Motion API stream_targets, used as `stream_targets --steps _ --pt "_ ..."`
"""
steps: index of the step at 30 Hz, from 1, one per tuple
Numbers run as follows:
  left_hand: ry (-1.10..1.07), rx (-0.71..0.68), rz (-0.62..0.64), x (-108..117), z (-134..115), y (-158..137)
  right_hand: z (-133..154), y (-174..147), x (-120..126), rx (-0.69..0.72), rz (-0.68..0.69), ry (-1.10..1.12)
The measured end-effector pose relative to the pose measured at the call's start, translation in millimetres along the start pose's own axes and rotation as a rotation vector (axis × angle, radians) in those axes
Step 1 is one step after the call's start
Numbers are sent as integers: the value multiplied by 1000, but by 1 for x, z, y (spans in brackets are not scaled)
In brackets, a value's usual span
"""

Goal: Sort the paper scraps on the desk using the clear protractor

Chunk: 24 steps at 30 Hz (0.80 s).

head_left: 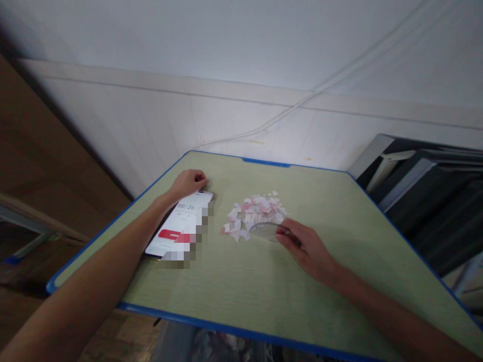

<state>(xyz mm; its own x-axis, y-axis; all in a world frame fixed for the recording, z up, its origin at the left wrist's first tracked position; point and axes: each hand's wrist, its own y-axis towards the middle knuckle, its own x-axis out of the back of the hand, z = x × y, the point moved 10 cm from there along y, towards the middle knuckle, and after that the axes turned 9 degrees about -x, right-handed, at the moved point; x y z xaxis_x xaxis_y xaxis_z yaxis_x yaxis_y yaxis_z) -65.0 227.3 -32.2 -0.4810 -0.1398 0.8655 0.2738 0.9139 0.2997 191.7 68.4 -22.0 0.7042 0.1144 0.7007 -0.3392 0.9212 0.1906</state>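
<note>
My right hand [304,246] pinches one end of a clear, half-round protractor [264,230] low over the table. The protractor's curved edge touches the near side of a pile of small torn paper scraps [260,207], mostly white with some pink. Beyond the top end of a phone [183,223], my left hand [189,182] rests on the table with its fingers curled in, and I see nothing in it. The phone lies face up with a timer and a red button on its screen; part of it is blurred by blocks.
The pale green table [226,281] has a blue edge and stands against a white wall [234,115] with a cable along it. Dark folded panels [422,201] lean at the right. A brown board [49,151] stands at the left. Below the front edge sits a bin [177,342] with scraps.
</note>
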Motion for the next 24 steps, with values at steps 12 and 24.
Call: stream_targets --steps 12,24 --pt "-18 6 -5 1 -2 -1 6 -4 -11 9 124 -51" --pt "-4 3 9 0 -2 -1 8 -10 -11 71 230 -9"
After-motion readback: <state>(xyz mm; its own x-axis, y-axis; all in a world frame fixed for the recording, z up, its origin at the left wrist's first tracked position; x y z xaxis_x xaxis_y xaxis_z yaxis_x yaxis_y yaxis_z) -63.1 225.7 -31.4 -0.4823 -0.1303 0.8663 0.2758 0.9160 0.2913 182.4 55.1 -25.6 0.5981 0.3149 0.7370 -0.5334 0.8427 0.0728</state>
